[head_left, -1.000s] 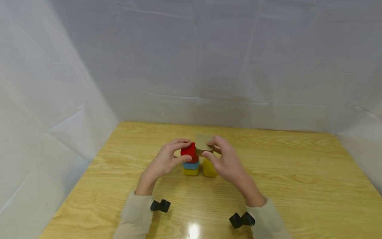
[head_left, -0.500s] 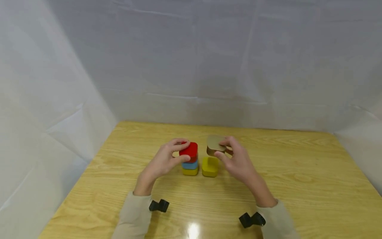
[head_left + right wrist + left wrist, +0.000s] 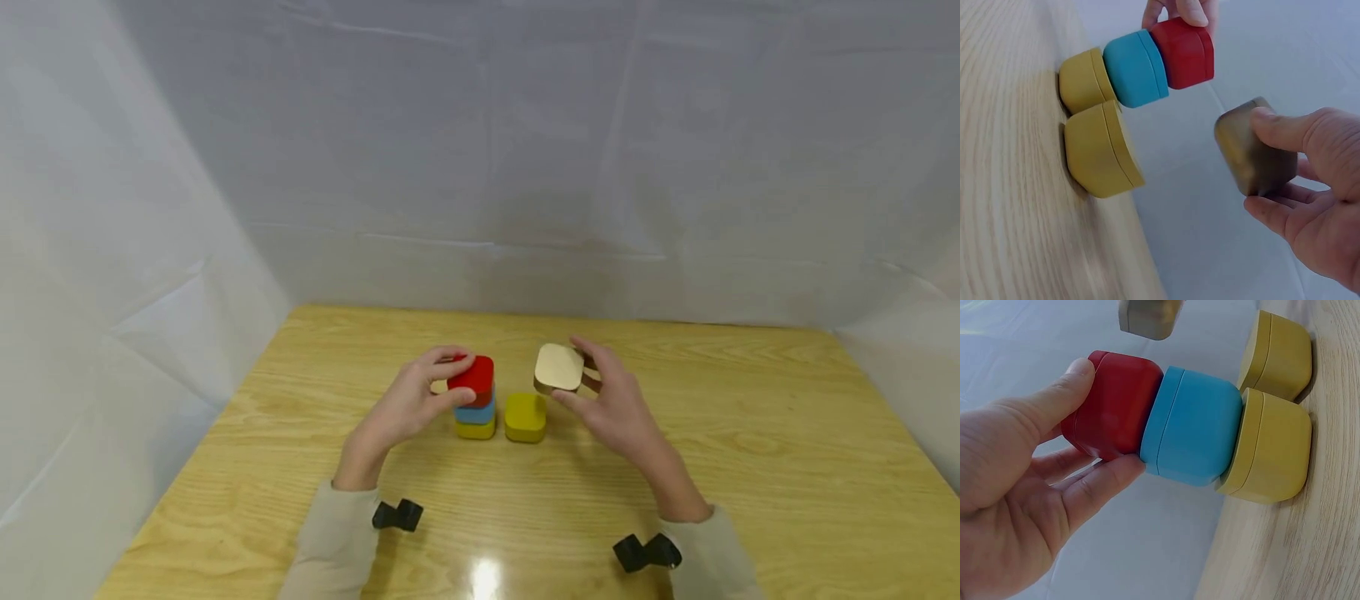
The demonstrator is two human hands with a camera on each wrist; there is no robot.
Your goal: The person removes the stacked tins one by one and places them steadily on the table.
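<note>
The left hand (image 3: 408, 406) gripped the red block (image 3: 474, 376) between thumb and fingers; it topped a stack, over a blue block (image 3: 477, 412) and a yellow block (image 3: 476, 430) on the table (image 3: 750, 467). The right hand (image 3: 611, 404) pinched a tan block (image 3: 558, 368), held in the air, above and just right of a second yellow block (image 3: 525, 417) beside the stack.

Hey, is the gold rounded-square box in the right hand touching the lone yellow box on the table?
Apart. The right wrist view shows white backdrop between the gold rounded-square box, held in the right hand, and the lone yellow box.
</note>
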